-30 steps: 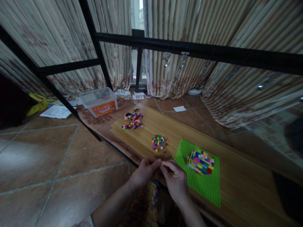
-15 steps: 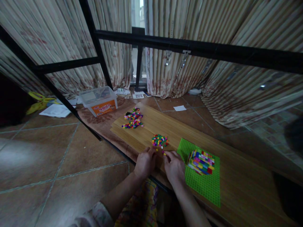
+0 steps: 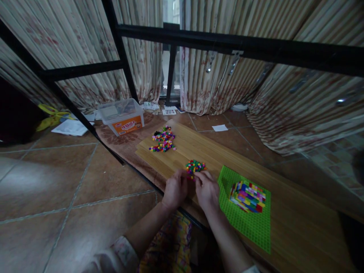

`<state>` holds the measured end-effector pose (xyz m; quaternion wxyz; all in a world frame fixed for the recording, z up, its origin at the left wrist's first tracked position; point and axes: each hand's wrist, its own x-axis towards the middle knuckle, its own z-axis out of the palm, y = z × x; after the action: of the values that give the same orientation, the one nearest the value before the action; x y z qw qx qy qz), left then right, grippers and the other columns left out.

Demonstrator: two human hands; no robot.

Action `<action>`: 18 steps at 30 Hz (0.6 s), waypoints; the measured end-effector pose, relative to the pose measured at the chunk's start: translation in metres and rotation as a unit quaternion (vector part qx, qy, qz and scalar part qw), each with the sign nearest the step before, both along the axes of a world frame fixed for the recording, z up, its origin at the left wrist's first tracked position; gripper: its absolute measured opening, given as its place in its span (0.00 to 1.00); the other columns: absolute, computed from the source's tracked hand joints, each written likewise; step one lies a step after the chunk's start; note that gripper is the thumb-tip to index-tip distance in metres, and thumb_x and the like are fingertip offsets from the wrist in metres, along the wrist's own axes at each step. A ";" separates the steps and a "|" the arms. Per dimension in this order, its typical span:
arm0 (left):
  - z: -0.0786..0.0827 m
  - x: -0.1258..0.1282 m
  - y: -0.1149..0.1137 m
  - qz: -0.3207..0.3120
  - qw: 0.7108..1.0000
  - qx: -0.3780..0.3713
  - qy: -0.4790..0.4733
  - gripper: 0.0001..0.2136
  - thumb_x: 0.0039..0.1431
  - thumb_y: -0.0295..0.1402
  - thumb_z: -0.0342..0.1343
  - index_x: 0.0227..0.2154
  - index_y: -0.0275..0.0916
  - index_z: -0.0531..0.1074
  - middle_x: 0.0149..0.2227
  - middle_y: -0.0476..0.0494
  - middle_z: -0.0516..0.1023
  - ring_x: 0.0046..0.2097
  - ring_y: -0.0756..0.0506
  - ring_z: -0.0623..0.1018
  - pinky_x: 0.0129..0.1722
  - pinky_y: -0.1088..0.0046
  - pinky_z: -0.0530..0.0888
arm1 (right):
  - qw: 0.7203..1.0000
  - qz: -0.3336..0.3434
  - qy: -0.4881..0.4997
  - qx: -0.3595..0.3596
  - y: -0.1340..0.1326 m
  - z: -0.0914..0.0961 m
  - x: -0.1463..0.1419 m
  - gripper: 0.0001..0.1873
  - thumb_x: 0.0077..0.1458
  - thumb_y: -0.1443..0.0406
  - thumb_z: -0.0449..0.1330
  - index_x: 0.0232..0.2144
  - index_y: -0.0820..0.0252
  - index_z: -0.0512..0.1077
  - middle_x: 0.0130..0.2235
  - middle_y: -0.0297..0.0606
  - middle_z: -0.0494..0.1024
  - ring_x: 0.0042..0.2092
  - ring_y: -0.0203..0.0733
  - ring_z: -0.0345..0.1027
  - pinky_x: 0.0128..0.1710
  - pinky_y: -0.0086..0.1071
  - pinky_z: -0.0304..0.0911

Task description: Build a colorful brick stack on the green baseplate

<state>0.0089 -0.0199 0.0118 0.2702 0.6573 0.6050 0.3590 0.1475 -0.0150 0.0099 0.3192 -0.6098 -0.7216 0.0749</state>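
Observation:
My left hand [image 3: 176,189] has its fingers drawn together at the near side of a small pile of coloured toy bricks [image 3: 195,165]. Close beside it, my right hand [image 3: 208,189] makes a pinch at the pile's near right edge. The fingertips of both hands almost meet, and whatever lies between them is too small and too covered to make out. Right of my right hand, a green studded baseplate [image 3: 247,231] bears a block built of many-coloured bricks [image 3: 248,196].
A larger heap of loose bricks [image 3: 163,140] lies farther left on the wooden board [image 3: 210,146]. Beyond it stands a clear plastic box [image 3: 122,115] with an orange label. A black metal frame [image 3: 227,41] crosses in front of the curtains.
My hands have come closer together, and their fingertips now cover the near edge of the small pile. The small yellow bricks seen at my fingertips before are hidden. The view has shifted slightly.

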 end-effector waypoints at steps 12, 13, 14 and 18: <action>0.010 0.006 0.010 -0.027 0.992 -0.033 0.120 0.12 0.61 0.26 0.43 0.40 0.39 0.71 0.38 0.41 0.74 0.36 0.48 0.76 0.38 0.73 0.72 | 0.996 0.032 -0.070 -0.051 0.023 0.007 -0.004 0.09 0.56 0.68 0.56 0.33 0.56 0.77 0.37 0.41 0.74 0.42 0.46 0.66 0.44 0.38 0.62; 0.010 0.006 0.010 -0.029 0.991 -0.033 0.122 0.12 0.61 0.26 0.43 0.40 0.39 0.72 0.38 0.41 0.74 0.37 0.48 0.76 0.38 0.73 0.72 | 0.996 0.032 -0.069 -0.055 0.023 0.008 -0.004 0.09 0.55 0.68 0.56 0.33 0.56 0.77 0.37 0.41 0.74 0.42 0.46 0.67 0.44 0.38 0.63; 0.009 0.006 0.009 -0.030 0.991 -0.033 0.125 0.12 0.61 0.26 0.44 0.40 0.39 0.72 0.38 0.41 0.74 0.37 0.48 0.76 0.38 0.73 0.72 | 0.996 0.031 -0.068 -0.057 0.023 0.008 -0.005 0.08 0.55 0.68 0.57 0.32 0.56 0.77 0.37 0.41 0.74 0.42 0.46 0.67 0.44 0.38 0.63; 0.006 0.005 0.007 -0.035 0.991 -0.029 0.124 0.12 0.61 0.27 0.45 0.40 0.40 0.72 0.38 0.42 0.74 0.38 0.48 0.77 0.39 0.73 0.72 | 0.996 0.025 -0.062 -0.062 0.022 0.008 -0.008 0.07 0.53 0.68 0.58 0.31 0.57 0.77 0.36 0.42 0.75 0.42 0.46 0.67 0.44 0.38 0.63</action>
<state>0.0139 -0.0125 0.0177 0.2245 0.7094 0.6207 0.2471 0.1394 0.0066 0.0175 0.2333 -0.6133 -0.7493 0.0895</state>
